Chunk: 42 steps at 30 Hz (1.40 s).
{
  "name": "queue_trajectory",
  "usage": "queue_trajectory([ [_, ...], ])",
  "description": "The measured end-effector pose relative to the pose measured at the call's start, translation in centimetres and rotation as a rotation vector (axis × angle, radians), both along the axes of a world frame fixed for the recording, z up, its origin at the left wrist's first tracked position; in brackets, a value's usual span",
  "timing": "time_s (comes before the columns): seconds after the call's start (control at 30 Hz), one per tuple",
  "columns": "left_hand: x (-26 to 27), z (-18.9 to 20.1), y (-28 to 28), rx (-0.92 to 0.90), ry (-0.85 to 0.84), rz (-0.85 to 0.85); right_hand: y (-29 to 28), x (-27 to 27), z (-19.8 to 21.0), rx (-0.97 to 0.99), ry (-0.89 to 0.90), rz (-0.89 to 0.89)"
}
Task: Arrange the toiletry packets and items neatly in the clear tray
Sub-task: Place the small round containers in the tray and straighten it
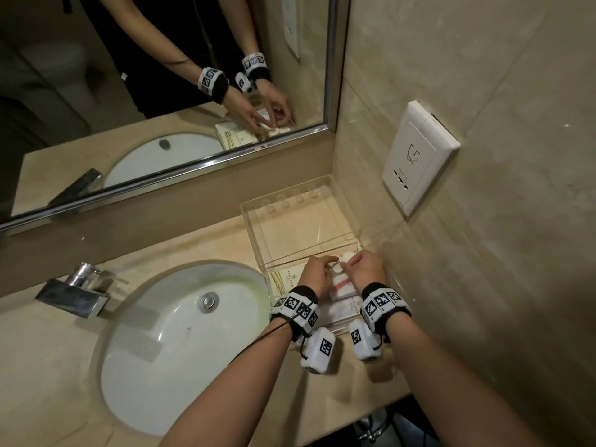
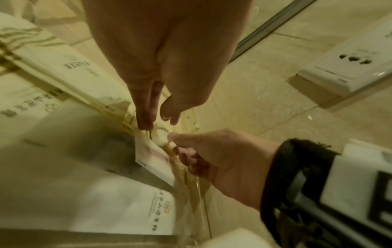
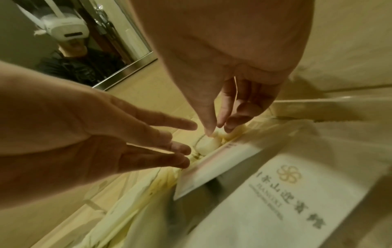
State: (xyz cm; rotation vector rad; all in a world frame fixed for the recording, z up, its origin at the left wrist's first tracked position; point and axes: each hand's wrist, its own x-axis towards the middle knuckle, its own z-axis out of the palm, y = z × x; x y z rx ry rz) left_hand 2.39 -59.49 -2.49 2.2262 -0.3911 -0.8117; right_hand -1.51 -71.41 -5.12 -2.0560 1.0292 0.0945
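Fingers of the left hand and right hand meet, from the head view, over small white items at the clear tray's divider, packets just under the wrists, all on the desk beside the sink.

Left wrist view: left fingers point down, tips on a packet edge; right fingers curl round a soft white piece.

Right wrist view: right thumb and fingers pinch the white pieces; left fingers lie straight and apart beside them, holding nothing.

Risk, I judge: the pieces are small and crowded against a tilted red-striped packet, so a loose pinch could drop one, or a nudge could tip the packet out of line.
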Motion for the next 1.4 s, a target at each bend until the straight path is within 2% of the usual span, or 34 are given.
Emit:
queue_trajectory([
  [0.13, -0.1, -0.7, -0.5, 0.074, -0.044, -0.075, -0.4, -0.3, -0.5, -0.067, -0.003, 0.025],
  [0.27, -0.3, -1.1, -0.8, 0.123, -0.047, -0.066, -0.6, -0.6, -1.2, -0.121, -0.023, 0.104],
  [0.43, 0.1, -0.8, -1.2, -0.039, 0.078, 0.011, -0.8, -0.6, -1.5, -0.148, -0.02, 0.151],
  [0.67, 0.1, -1.1, -0.7, 0.109, -0.069, -0.124, -0.8, -0.5, -1.4, -0.165, -0.012, 0.153],
  [0.77, 0.3, -0.6, -0.2, 0.095, -0.06, -0.105, -0.7, -0.9, -0.8, -0.165, -0.043, 0.146],
  [0.9, 0.7, 0.2, 2.7, 0.004, -0.187, -0.006, 0.3, -2.6, 0.3, -0.132, -0.142, 0.276],
  [1.0, 0.4, -0.4, 5.6, 0.025, -0.259, 0.013, 1.2, -3.8, 0.3, -0.096, -0.065, 0.342],
  [1.1, -0.1, -1.3, 7.4, 0.069, -0.316, -0.038, 1.7, -4.5, -0.1, -0.094, -0.02, 0.361],
  [1.27, -0.3, -1.9, 8.2, 0.152, -0.395, -0.099, 1.8, -4.8, -0.5, -0.132, 0.021, 0.4],
  [1.4, -0.4, -2.3, 8.3, 0.152, -0.443, -0.061, 2.0, -4.9, -0.8, -0.193, 0.054, 0.417],
])
